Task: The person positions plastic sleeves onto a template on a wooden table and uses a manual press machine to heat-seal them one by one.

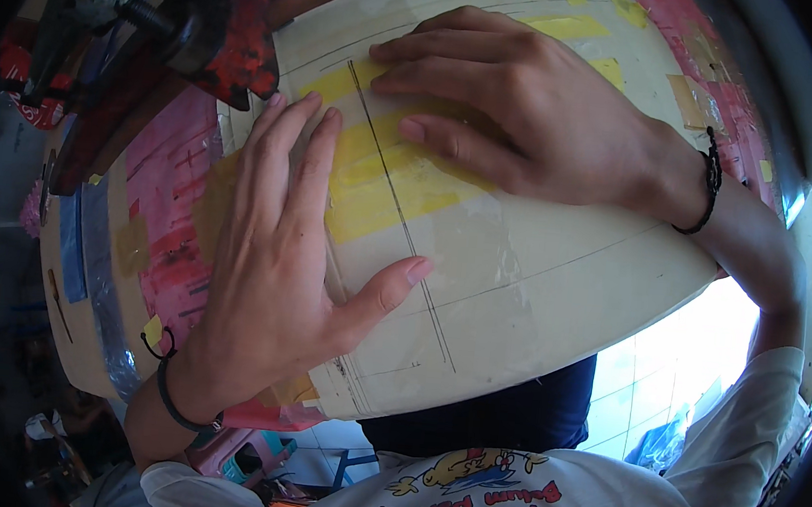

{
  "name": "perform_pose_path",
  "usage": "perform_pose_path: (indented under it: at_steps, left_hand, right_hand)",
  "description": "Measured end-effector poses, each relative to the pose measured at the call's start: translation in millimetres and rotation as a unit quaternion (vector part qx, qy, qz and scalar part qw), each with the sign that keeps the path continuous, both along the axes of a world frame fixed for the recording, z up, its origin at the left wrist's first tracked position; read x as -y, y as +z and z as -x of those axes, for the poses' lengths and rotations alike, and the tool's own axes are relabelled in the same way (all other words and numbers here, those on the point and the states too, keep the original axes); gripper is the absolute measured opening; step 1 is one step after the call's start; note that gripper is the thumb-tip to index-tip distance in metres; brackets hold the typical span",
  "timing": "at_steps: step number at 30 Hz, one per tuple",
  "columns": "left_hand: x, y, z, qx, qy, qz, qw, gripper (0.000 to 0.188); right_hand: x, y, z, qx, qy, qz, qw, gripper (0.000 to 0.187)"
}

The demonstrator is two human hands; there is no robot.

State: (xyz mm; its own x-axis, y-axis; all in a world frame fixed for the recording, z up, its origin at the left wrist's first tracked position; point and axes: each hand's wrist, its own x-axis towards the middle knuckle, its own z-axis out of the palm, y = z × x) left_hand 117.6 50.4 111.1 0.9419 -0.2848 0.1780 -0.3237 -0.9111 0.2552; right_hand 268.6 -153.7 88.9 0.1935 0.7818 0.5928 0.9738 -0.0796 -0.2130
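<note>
A large pale board (pixel 598 270) with pencil lines drawn across it lies before me. Yellow tape strips (pixel 371 212) are stuck to its surface, crossed by a double dark line. My left hand (pixel 281 243) rests flat near the board's left edge, fingers stretched forward and thumb out to the right. Farther up, my right hand (pixel 506 108) lies palm down over the yellow tape, its fingers pointing left and thumb apart. Neither hand holds anything that I can see; what lies under the right palm is hidden.
A red and black clamp-like metal tool (pixel 222 35) stands at the upper left, close to my left fingertips. Pink-red taped strips (pixel 175 185) run along the left, with a clear plastic strip (pixel 108 295) beyond. A pink container (pixel 239 451) sits below the table edge.
</note>
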Motion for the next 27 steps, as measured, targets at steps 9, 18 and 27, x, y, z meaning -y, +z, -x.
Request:
perform_pose_path:
  at_steps: [9, 18, 27]
  left_hand:
    - [2, -1, -2, -0.005, 0.004, -0.008, 1.0, 0.093]
    - [1, 2, -3, -0.019, 0.012, -0.015, 1.0, 0.093]
    - [-2, -9, -2, 0.021, 0.004, 0.024, 0.999, 0.092]
  right_hand:
    - [1, -2, 0, -0.003, -0.008, -0.009, 1.0, 0.029]
    - [2, -2, 2, -0.012, -0.015, 0.004, 1.0, 0.03]
    - [4, 17, 8, -0.046, -0.005, 0.082, 0.996, 0.029]
